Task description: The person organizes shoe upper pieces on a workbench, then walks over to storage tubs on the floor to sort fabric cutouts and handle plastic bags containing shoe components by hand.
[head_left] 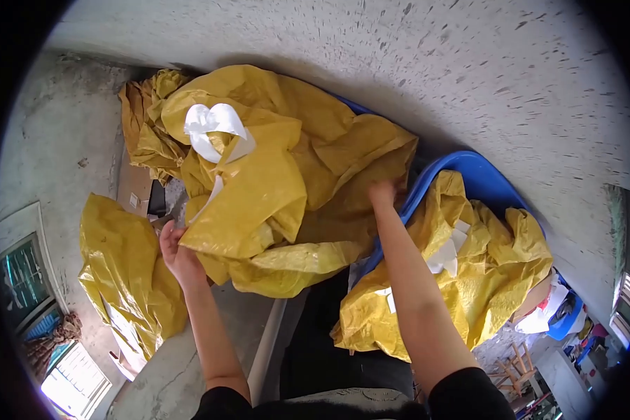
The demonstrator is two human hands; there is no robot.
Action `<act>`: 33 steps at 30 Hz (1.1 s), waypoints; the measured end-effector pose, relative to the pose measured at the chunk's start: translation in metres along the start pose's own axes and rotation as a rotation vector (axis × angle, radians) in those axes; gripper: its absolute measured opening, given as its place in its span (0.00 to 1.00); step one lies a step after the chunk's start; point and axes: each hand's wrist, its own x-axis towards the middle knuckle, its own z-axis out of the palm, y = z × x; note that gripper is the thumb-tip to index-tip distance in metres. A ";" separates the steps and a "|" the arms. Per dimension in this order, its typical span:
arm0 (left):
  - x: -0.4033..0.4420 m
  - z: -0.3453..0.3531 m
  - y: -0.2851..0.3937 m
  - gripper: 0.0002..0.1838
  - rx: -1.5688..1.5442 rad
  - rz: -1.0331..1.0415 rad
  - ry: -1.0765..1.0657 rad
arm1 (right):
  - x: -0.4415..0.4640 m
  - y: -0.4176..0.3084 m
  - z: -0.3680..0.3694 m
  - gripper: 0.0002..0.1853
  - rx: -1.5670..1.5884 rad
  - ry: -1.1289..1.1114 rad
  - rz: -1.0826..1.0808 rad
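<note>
A large yellow woven plastic sack (pixel 259 210) spreads across the middle of the view, crumpled and folded over. My left hand (pixel 180 255) pinches its lower left corner. Over at its right side, my right hand (pixel 383 194) grips the sack's material near the blue tub's rim, with its fingertips partly hidden in the folds. A white ribbon-like strip (pixel 217 129) loops on top of the sack. Beneath my right forearm, another yellow sack (pixel 483 259) with white paper pieces (pixel 449 252) fills the blue tub (pixel 479 178).
A third yellow sack (pixel 126 273) stands at left, beside a cardboard box (pixel 134 185). The speckled wall (pixel 469 70) runs behind the sacks. At lower right are a wooden stool (pixel 516 369) and another blue container (pixel 565 323). A pale pole (pixel 267 343) rises near my legs.
</note>
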 end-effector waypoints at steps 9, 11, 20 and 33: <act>-0.019 0.024 0.014 0.28 0.657 0.064 -0.375 | -0.132 -0.034 -0.023 0.10 0.007 -0.124 -0.541; -0.039 0.054 0.035 0.30 0.418 0.009 -0.495 | -0.187 -0.047 -0.044 0.11 0.430 -0.445 -0.726; -0.059 0.097 0.072 0.36 0.654 0.037 -0.559 | -0.255 -0.097 -0.043 0.17 0.428 -0.987 -0.966; -0.029 0.066 0.009 0.24 1.034 0.156 -0.144 | -0.131 -0.052 -0.125 0.13 1.025 -1.190 -0.251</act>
